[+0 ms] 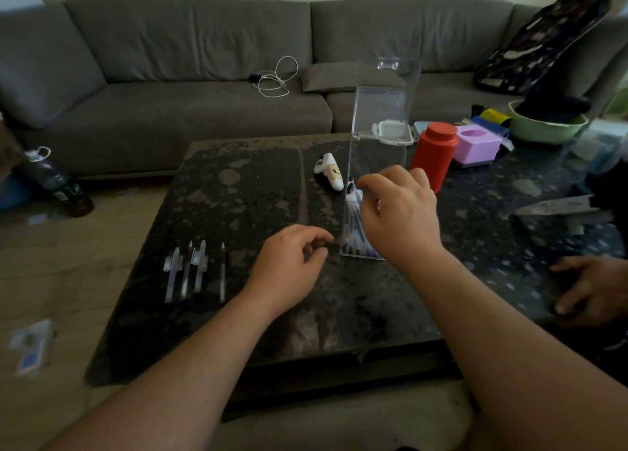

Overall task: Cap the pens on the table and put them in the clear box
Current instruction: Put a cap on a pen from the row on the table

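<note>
A long clear box (375, 165) lies on the dark stone table (238, 195), its lid (387, 97) standing up at the far end. Several capped pens (355, 228) lie inside its near end. My right hand (397, 212) hovers over the box with fingers curled; its fingertips pinch the top of a pen (351, 187) over the box. My left hand (292, 263) hangs just left of the box, fingers loosely curled and holding nothing. Several uncapped pens (195, 270) with caps beside them lie in a row at the table's left.
A white toy-like object (329, 172) lies left of the box. A red bottle (436, 155), a purple block (475, 144), a green bowl (547, 127) and clutter stand at the right. Another person's hand (591, 287) rests at the table's right edge. A grey sofa (204, 76) stands behind.
</note>
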A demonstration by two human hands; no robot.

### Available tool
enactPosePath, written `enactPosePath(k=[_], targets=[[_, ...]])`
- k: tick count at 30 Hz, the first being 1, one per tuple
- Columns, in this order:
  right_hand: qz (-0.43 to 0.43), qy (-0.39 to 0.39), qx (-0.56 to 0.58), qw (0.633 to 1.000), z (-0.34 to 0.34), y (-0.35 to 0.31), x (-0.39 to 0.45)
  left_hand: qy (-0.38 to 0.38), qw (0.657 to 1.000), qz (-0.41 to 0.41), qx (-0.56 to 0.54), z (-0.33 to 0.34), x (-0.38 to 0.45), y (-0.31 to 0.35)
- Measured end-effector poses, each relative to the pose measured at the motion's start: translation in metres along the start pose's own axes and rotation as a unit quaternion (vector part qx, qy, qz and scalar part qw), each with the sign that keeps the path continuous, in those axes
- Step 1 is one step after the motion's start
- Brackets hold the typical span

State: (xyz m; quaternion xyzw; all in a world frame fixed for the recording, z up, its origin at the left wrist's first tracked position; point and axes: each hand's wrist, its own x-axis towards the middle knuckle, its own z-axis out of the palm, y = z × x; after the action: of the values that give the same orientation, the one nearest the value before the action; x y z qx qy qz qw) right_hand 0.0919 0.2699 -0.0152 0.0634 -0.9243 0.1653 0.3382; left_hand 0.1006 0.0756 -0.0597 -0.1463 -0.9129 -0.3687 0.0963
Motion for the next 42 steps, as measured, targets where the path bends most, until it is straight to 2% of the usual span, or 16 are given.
enactPosePath(k=[2,6,10,13,16,19,23,25,29,33,39,42], targets=[[-0.051,0.011,0.046,0.998,0.002,-0.017,-0.003,0.008,0.999,-0.025,0.033,-0.006,0.004,-0.008],[-0.085,-0.163,0.149,0.972,0.028,-0.062,-0.020,0.029,0.990,-0.075,0.114,-0.027,0.013,-0.047],[-0.100,-0.291,0.132,0.942,0.067,-0.086,-0.033,0.073,0.965,-0.180,0.178,-0.060,0.010,-0.098],[-0.103,-0.373,0.129,0.913,0.084,-0.100,-0.034,0.092,0.951,-0.226,0.189,-0.084,0.000,-0.137],[-0.102,-0.422,0.127,0.892,0.096,-0.116,-0.031,0.091,0.943,-0.260,0.189,-0.096,-0.009,-0.155],[-0.098,-0.442,0.129,0.882,0.108,-0.132,-0.030,0.062,0.943,-0.248,0.212,-0.099,-0.012,-0.161],[-0.118,-0.477,0.095,0.865,0.124,-0.146,-0.035,-0.022,0.935,-0.226,0.273,-0.094,-0.012,-0.155],[-0.100,-0.492,0.101,0.859,0.128,-0.148,-0.035,-0.045,0.929,-0.221,0.292,-0.089,-0.010,-0.149],[-0.047,-0.425,0.069,0.901,0.131,-0.141,-0.033,-0.038,0.923,-0.206,0.322,-0.081,-0.008,-0.144],[-0.053,-0.400,0.026,0.914,0.126,-0.117,-0.024,-0.048,0.917,-0.194,0.346,-0.077,-0.005,-0.136],[0.013,-0.421,0.042,0.906,0.103,-0.090,-0.014,-0.058,0.921,-0.178,0.342,-0.075,-0.004,-0.128],[0.050,-0.464,0.038,0.883,0.097,-0.082,-0.011,-0.071,0.927,-0.200,0.309,-0.073,-0.003,-0.125]])
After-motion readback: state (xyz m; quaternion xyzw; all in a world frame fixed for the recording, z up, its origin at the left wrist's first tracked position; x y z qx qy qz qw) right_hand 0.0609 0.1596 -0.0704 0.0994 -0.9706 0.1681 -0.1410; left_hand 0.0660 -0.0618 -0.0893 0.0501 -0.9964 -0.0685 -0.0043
